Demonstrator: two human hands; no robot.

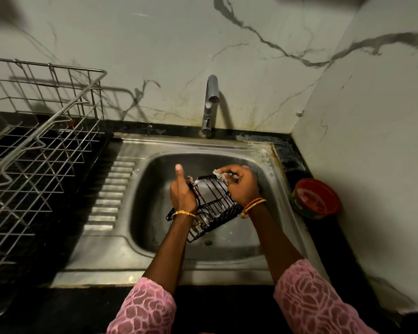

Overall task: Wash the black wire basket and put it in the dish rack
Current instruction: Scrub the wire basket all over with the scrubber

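Over the steel sink (270, 239), the black wire basket (212, 208) is tilting, its long side running from near left up to far right. The left hand (182, 191) is gripping its left edge with the thumb sticking up, and the right hand (241, 184) is pinching a small scrubber (219, 175) on its far rim. Farther off, the tap (210, 104) is standing behind the sink, the wire dish rack (41, 145) is sitting on the left, and a red tub (316, 198) is sitting on the right.
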